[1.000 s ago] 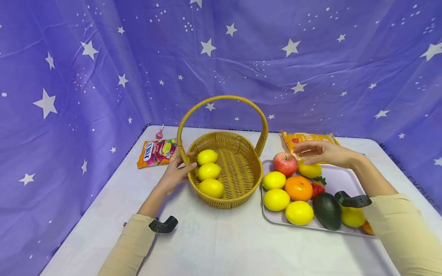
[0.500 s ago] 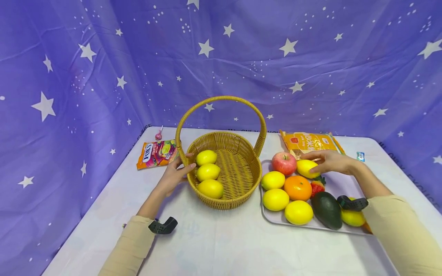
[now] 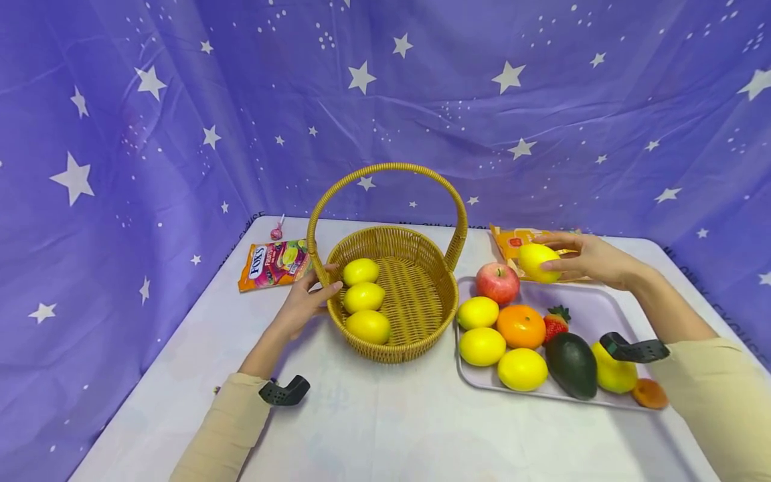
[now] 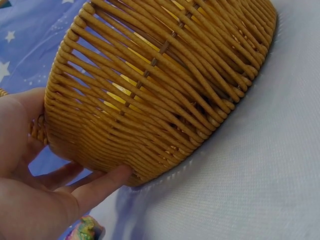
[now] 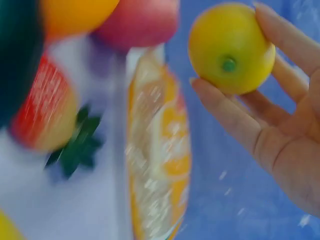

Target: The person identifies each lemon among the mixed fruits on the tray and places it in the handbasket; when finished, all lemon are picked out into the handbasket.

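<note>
Right of the basket, your right hand, fingers half-open, has lifted a lemon off the tray, seemingly freeing it; your left hand pinches the basket.

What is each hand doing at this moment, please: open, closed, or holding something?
Left hand: holding the basket at its side.
Right hand: holding a lemon.
</note>
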The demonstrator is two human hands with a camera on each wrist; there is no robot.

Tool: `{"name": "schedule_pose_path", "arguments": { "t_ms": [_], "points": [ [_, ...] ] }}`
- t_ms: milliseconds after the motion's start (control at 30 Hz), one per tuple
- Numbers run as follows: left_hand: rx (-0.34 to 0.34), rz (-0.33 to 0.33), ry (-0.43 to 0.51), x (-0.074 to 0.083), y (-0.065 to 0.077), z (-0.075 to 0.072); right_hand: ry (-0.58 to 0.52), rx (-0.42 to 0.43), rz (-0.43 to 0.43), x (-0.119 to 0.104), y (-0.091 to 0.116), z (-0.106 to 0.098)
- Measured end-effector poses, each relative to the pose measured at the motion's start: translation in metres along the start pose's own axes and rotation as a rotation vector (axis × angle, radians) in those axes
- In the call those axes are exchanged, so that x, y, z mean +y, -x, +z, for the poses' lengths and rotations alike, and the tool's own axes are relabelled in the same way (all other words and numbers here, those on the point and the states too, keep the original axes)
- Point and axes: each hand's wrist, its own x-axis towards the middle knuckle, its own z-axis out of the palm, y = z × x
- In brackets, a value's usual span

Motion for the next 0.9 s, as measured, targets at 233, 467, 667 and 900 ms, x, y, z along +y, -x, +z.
{"name": "schedule_pose_path", "arguments": {
  "t_ms": [233, 467, 667, 900],
  "points": [
    [-0.001, 0.000, -0.001, 0.002, 0.001, -0.001, -0.186, -0.032, -0.064, -0.045, -0.001, 0.023],
    [0.003, 0.003, -0.003, 0.000, 0.001, 0.001, -0.246, -0.122, -0.132, -0.075, -0.018, 0.075],
    [0.009, -0.001, -0.001, 0.000, 0.000, 0.002, -0.253, -0.196, -0.155, -0.092, -0.035, 0.123],
    [0.013, 0.002, -0.015, 0.000, 0.002, 0.002, -0.207, -0.254, -0.186, -0.104, -0.063, 0.155]
  ]
}}
